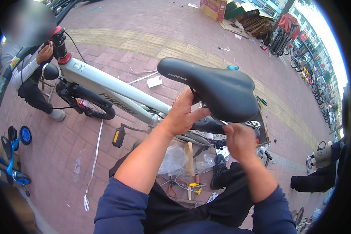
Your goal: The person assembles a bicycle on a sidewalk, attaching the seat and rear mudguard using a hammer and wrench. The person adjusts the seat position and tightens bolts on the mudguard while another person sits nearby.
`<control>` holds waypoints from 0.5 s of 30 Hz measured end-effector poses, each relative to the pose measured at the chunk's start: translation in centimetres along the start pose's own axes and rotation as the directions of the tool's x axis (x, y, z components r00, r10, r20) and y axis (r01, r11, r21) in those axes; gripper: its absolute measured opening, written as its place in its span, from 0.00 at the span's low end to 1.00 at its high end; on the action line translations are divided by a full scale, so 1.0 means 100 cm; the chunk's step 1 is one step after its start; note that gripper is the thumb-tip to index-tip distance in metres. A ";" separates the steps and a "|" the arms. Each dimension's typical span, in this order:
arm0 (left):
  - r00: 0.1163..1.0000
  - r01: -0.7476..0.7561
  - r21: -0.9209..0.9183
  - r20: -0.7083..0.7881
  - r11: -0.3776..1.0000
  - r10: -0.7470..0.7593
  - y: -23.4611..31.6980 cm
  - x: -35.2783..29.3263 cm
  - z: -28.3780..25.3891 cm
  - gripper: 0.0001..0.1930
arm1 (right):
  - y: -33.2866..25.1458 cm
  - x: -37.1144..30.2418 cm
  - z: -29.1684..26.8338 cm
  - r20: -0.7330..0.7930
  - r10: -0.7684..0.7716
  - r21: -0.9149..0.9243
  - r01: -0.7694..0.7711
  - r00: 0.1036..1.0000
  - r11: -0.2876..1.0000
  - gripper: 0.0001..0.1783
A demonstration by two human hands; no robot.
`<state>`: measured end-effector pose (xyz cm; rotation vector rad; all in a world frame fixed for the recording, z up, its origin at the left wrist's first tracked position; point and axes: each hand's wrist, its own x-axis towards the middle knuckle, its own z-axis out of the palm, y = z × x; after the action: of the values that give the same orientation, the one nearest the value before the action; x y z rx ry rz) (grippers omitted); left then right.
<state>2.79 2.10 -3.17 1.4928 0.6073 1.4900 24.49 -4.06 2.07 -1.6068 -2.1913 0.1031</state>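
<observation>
A black bicycle saddle (218, 87) tops a pale grey bicycle frame (117, 91) in front of me. My left hand (183, 115) is closed around the seat post area just under the saddle; its fingertips are hidden behind the saddle. The thumb points right, along the front end of a long black mudguard (208, 125). At the mudguard's other end, below the saddle's rear, my right hand (241, 142) is curled shut and slightly blurred. A pedal (119, 136) with a yellow reflector sticks out on the near side.
Between my feet lie clear plastic wrap (173, 160), yellow-handled tools (197, 189) and a spanner (211, 197). Another person (27, 74) sits at the bicycle's front wheel (99, 107). A small blue bike (12, 163) stands left. Flattened cardboard (253, 25) and parked bicycles (319, 95) are farther off.
</observation>
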 end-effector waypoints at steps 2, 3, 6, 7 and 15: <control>0.999 -0.019 0.033 0.030 0.999 0.018 -0.006 0.002 0.005 0.27 | 0.018 -0.016 0.066 -0.102 0.072 0.249 -0.044 0.992 0.967 0.27; 0.999 -0.047 0.080 0.020 0.996 0.046 -0.011 0.002 0.008 0.27 | 0.011 -0.021 0.113 -0.163 0.130 0.389 -0.058 0.978 0.919 0.26; 0.993 0.004 0.163 0.115 0.987 -0.023 -0.018 0.006 0.008 0.35 | -0.072 0.022 0.222 -0.542 0.449 0.667 0.038 0.710 0.744 0.28; 0.995 0.037 0.130 0.085 0.991 -0.048 -0.015 0.003 0.000 0.35 | -0.105 0.038 0.235 -0.620 0.490 0.681 0.110 0.613 0.724 0.29; 0.996 -0.089 0.233 0.016 0.968 0.088 -0.011 0.000 -0.006 0.42 | -0.011 -0.039 0.181 -0.229 0.191 0.753 0.049 0.955 0.656 0.38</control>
<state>2.53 2.73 -4.17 1.7225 0.7418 1.5228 17.72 -4.66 -15.16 -1.1146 -1.5196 0.6720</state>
